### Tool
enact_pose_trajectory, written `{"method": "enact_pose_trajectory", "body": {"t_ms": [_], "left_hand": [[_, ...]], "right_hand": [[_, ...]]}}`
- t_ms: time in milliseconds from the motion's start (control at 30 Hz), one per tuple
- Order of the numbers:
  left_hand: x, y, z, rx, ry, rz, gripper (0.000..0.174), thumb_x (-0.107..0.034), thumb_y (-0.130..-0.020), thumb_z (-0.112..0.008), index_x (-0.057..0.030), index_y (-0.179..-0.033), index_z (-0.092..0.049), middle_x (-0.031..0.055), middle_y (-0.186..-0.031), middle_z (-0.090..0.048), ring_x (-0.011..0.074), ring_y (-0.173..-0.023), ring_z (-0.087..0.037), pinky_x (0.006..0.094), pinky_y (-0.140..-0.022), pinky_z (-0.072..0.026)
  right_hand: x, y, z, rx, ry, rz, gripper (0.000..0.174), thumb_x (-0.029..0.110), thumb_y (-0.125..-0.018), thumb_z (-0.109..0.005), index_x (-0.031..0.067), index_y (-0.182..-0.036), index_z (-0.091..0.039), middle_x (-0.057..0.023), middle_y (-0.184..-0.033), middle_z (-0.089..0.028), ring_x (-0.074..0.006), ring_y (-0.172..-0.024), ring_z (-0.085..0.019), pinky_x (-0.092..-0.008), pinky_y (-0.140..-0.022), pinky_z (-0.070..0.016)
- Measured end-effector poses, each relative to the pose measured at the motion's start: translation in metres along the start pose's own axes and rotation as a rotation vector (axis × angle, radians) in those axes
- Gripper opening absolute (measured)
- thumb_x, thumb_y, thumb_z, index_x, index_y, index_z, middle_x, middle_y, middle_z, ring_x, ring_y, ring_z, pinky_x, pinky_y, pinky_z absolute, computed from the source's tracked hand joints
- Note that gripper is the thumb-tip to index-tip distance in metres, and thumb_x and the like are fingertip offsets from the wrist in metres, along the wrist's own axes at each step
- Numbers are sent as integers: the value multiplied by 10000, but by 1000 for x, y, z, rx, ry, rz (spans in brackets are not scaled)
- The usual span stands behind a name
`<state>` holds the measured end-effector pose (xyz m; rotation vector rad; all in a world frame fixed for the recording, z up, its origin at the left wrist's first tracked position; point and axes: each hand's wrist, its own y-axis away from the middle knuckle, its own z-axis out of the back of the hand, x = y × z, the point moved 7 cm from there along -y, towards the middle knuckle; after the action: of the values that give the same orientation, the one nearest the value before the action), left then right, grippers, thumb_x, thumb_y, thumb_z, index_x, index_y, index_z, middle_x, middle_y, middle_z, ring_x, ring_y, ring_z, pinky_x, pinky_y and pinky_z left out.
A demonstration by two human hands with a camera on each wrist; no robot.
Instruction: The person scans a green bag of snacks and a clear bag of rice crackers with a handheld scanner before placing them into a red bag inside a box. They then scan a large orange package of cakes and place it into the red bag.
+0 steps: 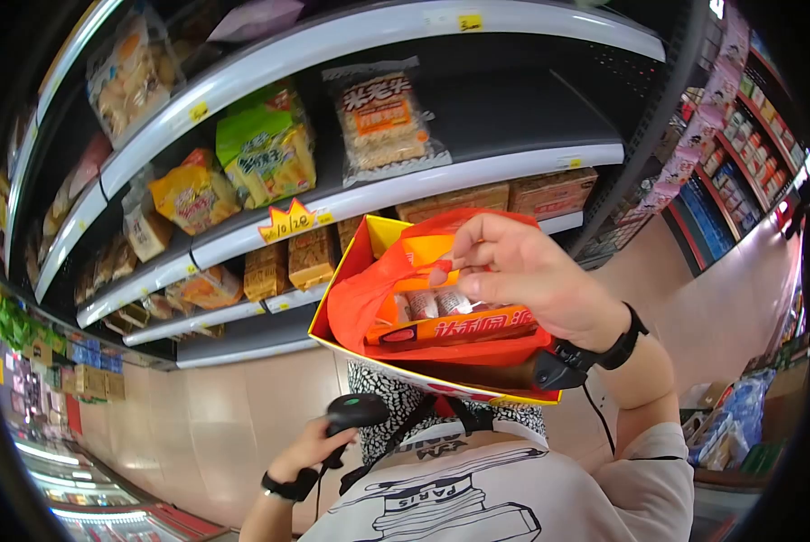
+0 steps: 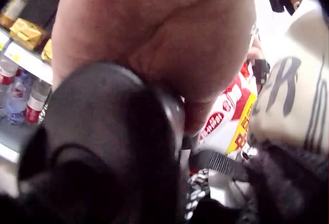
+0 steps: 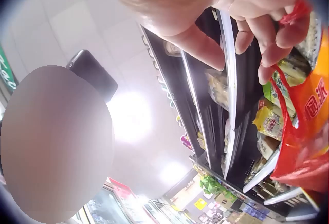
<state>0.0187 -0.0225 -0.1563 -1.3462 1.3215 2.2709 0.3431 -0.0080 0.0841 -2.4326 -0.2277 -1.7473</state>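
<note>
In the head view a yellow cardboard box (image 1: 369, 240) is held up near my chest, lined with a red plastic bag (image 1: 358, 305). Inside lie orange snack packs (image 1: 459, 327). My right hand (image 1: 454, 257) reaches in from the right and pinches the bag's upper edge. The right wrist view shows the same hand (image 3: 257, 33) with curled fingers on the red bag (image 3: 298, 167). Lower down, my left hand (image 1: 319, 443) grips a black barcode scanner (image 1: 358, 413) by its handle. In the left wrist view that hand's (image 2: 154, 33) palm sits over the scanner (image 2: 108, 147), and the box's (image 2: 226, 116) red and yellow outside is visible behind.
White shelves (image 1: 242, 226) with bagged and boxed snacks stand straight ahead, with a yellow price tag (image 1: 285, 220) on one edge. An aisle with more shelving (image 1: 739, 135) runs off to the right. A glass-topped freezer (image 1: 88, 488) lies low on the left.
</note>
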Motion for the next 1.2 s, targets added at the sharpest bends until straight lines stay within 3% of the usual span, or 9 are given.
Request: {"method": "enact_pose_trajectory", "body": {"t_ms": [167, 367, 500, 533, 633, 667, 900, 1133, 1200], "left_hand": [[-63, 82, 31, 8, 462, -392, 504, -415, -804, -627, -1, -1076, -533, 126, -756, -616, 207, -640, -600, 323, -617, -498], [-131, 93, 45, -35, 827, -897, 597, -500, -769, -600, -15, -1099, -490, 6, -568, -435, 114, -441, -376, 254, -444, -281], [-169, 72, 39, -49, 764, -901, 508, -402, -765, -580, -3, -1064, -484, 35, -604, -450, 149, -517, -418, 275, -484, -308], [-187, 70, 32, -48, 700, -906, 463, -433, -804, -560, -27, -1004, -459, 41, -678, -438, 138, -562, -404, 287, -515, -321], [-208, 60, 25, -245, 572, -907, 643, -430, -737, -584, -12, -1203, -438, 176, -1015, -552, 259, -851, -564, 345, -705, -450], [-214, 58, 23, -187, 532, -902, 683, -366, -723, -605, -9, -1270, -407, 192, -1141, -540, 288, -998, -553, 376, -839, -441], [-200, 37, 1, -135, 327, -569, 564, -101, -723, -674, -3, -1236, -460, 75, -1163, -546, 173, -1075, -502, 327, -942, -370], [-211, 22, 4, -74, 374, -644, 445, -97, -751, -699, 6, -1140, -508, 66, -1080, -568, 147, -984, -512, 298, -876, -401], [-214, 20, 6, -100, 126, -695, 440, -89, -755, -699, 4, -1142, -512, 67, -1087, -567, 152, -989, -517, 297, -880, -401]], "right_hand": [[-7, 5, 2, -12, -19, 89, 197, 31, -836, -576, 27, -994, -459, -69, -891, -591, -96, -814, -559, -227, -716, -439], [-24, 0, -20, 95, 197, 89, 170, 101, -794, -652, 98, -898, -518, 40, -847, -552, -27, -745, -461, -185, -649, -356], [-15, 1, -40, 171, 188, 182, 165, 98, -798, -645, 99, -900, -515, 40, -866, -553, -31, -779, -459, -189, -659, -360], [-14, 1, -48, 207, 121, 168, 168, 102, -799, -645, 98, -904, -514, 40, -875, -552, -34, -788, -459, -193, -670, -363], [-27, 0, -61, 301, 112, 153, 181, 115, -807, -640, 92, -929, -509, 37, -911, -552, -50, -807, -474, -201, -712, -367], [-30, -2, -60, 286, 136, 133, 177, 106, -809, -634, 87, -933, -508, 32, -911, -550, -56, -824, -484, -206, -722, -372], [-53, -9, -51, 280, -10, -22, 201, 48, -811, -604, 57, -974, -487, -15, -952, -536, -90, -891, -517, -233, -780, -401], [-70, -17, -47, 262, -14, -150, 324, -34, -757, -525, 29, -1070, -470, -25, -1004, -538, -105, -910, -516, -246, -800, -409], [-71, -19, -45, 266, -15, -151, 323, -45, -756, -514, 26, -1068, -472, -26, -1006, -539, -107, -915, -517, -250, -807, -412]]}}
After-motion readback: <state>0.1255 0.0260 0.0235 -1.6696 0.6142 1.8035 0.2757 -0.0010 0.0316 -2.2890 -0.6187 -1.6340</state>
